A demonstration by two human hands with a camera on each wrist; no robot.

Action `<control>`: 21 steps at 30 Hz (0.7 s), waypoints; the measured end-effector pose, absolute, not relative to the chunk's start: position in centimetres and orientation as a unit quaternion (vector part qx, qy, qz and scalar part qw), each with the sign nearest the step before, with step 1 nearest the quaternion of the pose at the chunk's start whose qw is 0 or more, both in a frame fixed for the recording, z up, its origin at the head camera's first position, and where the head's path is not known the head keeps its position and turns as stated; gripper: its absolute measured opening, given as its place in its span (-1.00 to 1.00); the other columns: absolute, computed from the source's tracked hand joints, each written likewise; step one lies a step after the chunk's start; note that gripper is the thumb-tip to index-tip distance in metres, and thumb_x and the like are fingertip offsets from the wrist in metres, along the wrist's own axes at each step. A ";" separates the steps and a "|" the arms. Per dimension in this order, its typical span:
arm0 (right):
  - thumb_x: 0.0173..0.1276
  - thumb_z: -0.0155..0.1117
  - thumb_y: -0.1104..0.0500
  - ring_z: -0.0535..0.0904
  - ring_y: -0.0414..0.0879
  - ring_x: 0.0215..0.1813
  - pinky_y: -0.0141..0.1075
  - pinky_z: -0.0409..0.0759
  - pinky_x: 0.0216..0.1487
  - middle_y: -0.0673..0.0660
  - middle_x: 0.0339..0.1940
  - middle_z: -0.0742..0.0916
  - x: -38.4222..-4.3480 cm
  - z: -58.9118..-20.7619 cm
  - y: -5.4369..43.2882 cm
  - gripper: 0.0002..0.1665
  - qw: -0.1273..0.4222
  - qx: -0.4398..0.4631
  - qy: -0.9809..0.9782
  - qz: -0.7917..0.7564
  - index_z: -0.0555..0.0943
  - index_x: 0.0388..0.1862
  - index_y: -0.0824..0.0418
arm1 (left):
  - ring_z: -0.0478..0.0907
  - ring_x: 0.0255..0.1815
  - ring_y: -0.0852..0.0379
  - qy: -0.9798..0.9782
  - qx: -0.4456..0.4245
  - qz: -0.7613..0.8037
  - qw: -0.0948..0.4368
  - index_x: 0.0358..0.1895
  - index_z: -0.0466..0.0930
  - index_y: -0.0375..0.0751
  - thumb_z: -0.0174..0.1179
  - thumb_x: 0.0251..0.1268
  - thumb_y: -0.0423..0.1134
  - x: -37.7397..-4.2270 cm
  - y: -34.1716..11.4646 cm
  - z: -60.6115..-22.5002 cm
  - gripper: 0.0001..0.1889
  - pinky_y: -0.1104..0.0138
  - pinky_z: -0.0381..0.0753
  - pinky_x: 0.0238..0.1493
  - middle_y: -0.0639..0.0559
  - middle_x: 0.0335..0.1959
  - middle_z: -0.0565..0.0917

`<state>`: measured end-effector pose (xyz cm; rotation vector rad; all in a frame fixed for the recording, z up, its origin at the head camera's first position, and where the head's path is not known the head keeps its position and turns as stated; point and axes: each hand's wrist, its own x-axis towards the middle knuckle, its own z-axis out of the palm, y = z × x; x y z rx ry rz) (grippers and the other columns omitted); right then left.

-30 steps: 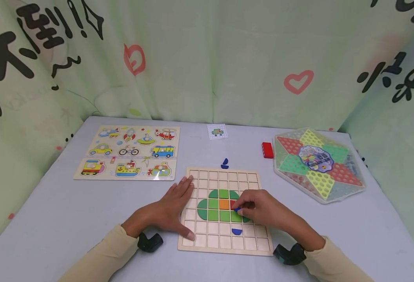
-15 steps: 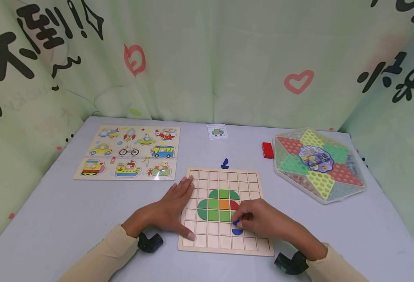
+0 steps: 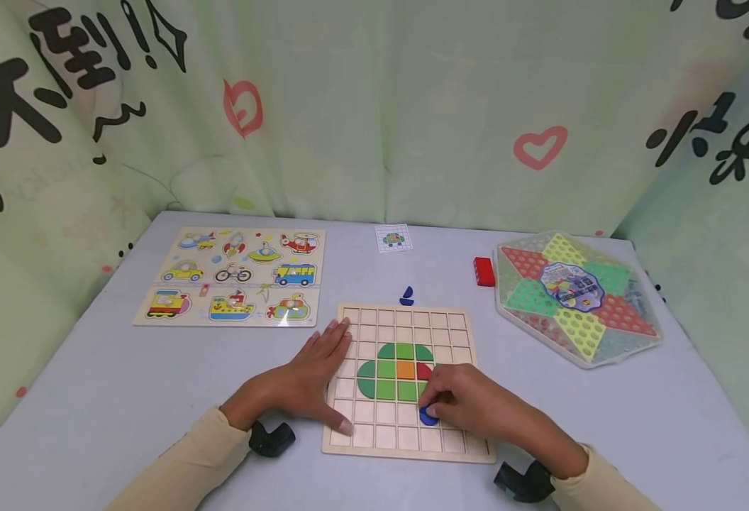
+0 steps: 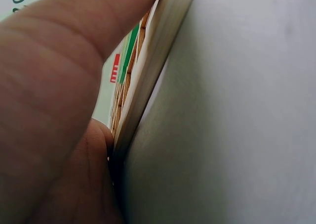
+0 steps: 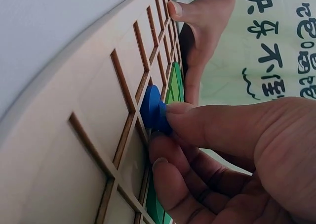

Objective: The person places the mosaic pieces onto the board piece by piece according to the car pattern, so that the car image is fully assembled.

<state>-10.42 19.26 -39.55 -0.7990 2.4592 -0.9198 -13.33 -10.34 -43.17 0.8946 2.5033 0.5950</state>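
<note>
A wooden grid board (image 3: 374, 434) lies before me, with green pieces (image 3: 385, 390), an orange square (image 3: 406, 370) and a red piece (image 3: 423, 371) set in its cells. My left hand (image 3: 307, 372) rests spread along the board's left edge, fingers straight. Between thumb and fingertips my right hand (image 3: 470, 397) pinches a small blue half-round piece (image 5: 163, 119). It sits right beside a second blue half-round piece (image 5: 150, 108) in a cell below the green shape. The right fingers cover some cells at the lower right of that shape.
Two more blue pieces (image 3: 406, 301) lie just beyond the board's far edge. Farther back is a small pattern card (image 3: 382, 245). A vehicle puzzle board (image 3: 145, 312) lies left; a red box (image 3: 484, 272) and a hexagonal Chinese checkers set (image 3: 572, 287) stand right.
My right hand has brought the blue piece from over the green shape down towards me, against the other blue half-round. The left hand has stayed put.
</note>
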 end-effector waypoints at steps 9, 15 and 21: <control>0.18 0.41 0.39 0.47 -0.24 -0.31 -0.36 0.54 -0.28 -0.18 -0.41 0.60 -10.2 -39.6 19.1 -0.83 0.168 -0.274 0.899 -0.298 0.75 -0.35 0.11 | -0.54 0.54 0.01 0.897 0.321 0.219 0.212 0.55 -0.24 -0.32 0.37 -0.21 0.45 -13.3 -10.3 -43.0 0.41 0.08 -0.42 0.47 -0.07 0.58 -0.40; 0.20 0.38 0.41 0.52 -0.24 -0.33 -0.39 0.59 -0.27 -0.12 -0.39 0.67 -10.3 -39.7 19.0 -0.81 0.184 -0.267 0.891 -0.317 0.74 -0.32 0.13 | -0.54 0.54 0.02 0.898 0.320 0.215 0.212 0.55 -0.24 -0.30 0.35 -0.22 0.47 -13.3 -10.3 -43.0 0.41 0.08 -0.42 0.47 -0.06 0.58 -0.40; 0.28 0.37 0.30 0.53 -0.19 -0.31 -0.39 0.59 -0.24 -0.12 -0.35 0.65 -10.9 -39.3 19.2 -0.89 0.185 -0.230 0.899 -0.325 0.72 -0.27 0.10 | -0.54 0.54 0.02 0.899 0.319 0.213 0.212 0.56 -0.24 -0.29 0.34 -0.22 0.48 -13.3 -10.4 -43.1 0.41 0.08 -0.43 0.47 -0.06 0.58 -0.40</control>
